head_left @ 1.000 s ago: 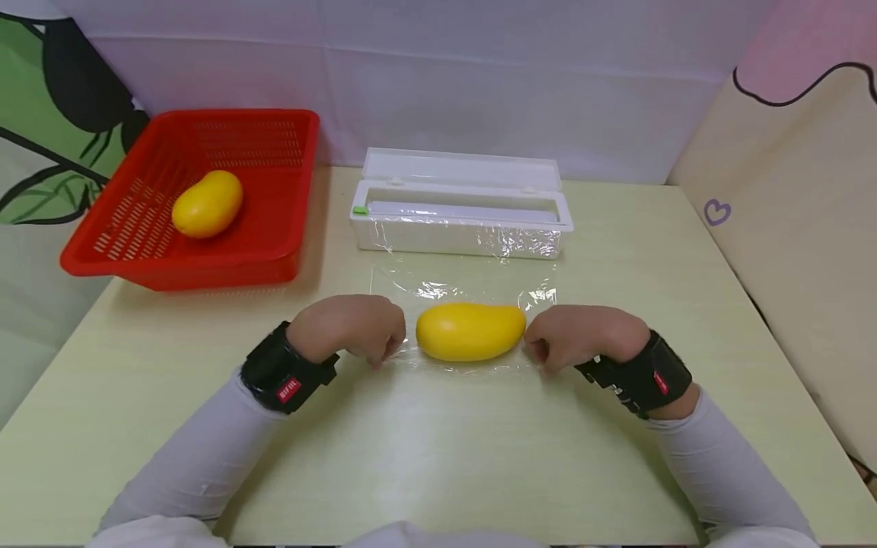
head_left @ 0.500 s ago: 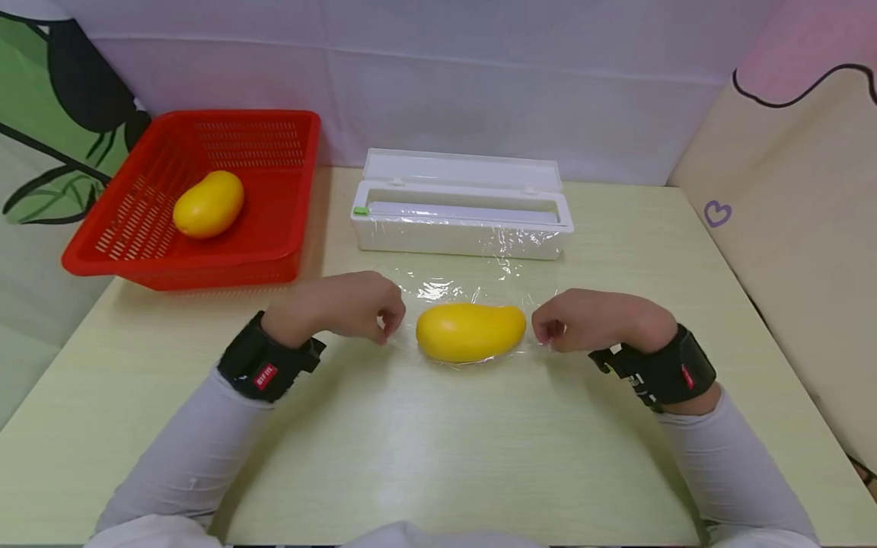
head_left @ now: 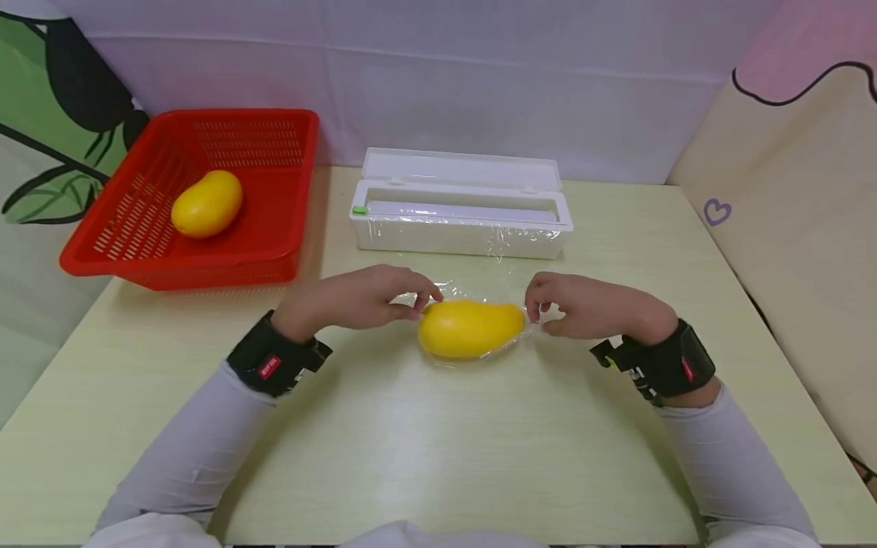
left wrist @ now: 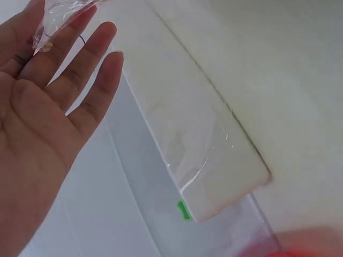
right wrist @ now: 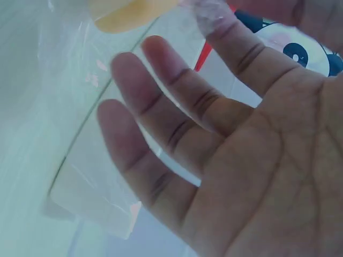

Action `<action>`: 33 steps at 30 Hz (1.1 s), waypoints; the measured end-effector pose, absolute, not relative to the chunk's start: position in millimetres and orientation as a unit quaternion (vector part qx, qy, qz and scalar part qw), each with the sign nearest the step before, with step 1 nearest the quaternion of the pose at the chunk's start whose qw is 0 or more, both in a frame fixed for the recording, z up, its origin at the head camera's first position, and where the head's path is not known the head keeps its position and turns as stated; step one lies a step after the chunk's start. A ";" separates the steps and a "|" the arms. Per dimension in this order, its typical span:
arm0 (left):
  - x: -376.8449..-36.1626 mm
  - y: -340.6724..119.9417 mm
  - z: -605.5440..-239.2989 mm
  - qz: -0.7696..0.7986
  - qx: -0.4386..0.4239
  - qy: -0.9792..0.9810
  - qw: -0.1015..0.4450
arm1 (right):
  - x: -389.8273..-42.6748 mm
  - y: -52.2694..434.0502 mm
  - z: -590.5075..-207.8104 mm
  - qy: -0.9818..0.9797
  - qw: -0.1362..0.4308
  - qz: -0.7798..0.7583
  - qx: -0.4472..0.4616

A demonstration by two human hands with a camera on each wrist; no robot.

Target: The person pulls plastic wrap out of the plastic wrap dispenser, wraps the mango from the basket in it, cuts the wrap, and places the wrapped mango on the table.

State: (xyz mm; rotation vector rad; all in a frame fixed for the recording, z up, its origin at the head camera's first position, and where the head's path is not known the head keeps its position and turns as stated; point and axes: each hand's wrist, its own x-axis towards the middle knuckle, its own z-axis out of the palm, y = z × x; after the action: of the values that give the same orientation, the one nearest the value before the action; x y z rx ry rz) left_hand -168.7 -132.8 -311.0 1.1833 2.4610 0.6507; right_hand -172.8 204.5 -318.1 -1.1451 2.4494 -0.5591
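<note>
A yellow mango lies on clear plastic wrap in the middle of the table, with film around its lower edge. At its left end my left hand pinches the wrap, thumb and index finger at the mango's upper left. In the left wrist view crumpled plastic wrap sits at those fingers, the others spread. My right hand is by the mango's narrow right end. Bunched film shows between its thumb and index finger in the right wrist view, the other fingers loosely extended.
Behind the mango stands a white wrap dispenser with its lid up and film hanging down its front. A red basket at the back left holds another mango. Fabric walls border the table's back.
Both hands have risen and moved away from me, carrying the near edge of the wrap up. My left hand has come right, onto the mango's end. The dispenser and basket stay put.
</note>
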 end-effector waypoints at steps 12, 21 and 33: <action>-181.6 -132.6 -327.7 0.336 0.378 0.843 0.180 | -188.8 202.1 -331.0 0.850 0.198 -0.284 -0.396; -188.8 -133.2 -338.5 0.424 0.345 0.821 0.166 | -195.1 205.2 -337.9 0.853 0.187 -0.330 -0.358; -195.3 -132.9 -345.3 0.449 0.247 0.844 0.161 | -201.7 203.2 -346.5 0.866 0.149 -0.336 -0.339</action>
State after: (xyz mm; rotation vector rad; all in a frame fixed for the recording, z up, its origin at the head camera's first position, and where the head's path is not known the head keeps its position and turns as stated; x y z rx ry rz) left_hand -195.3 -132.9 -345.3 0.7046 2.4098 1.2813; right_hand -201.7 203.2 -346.5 -0.9758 2.4892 -0.9671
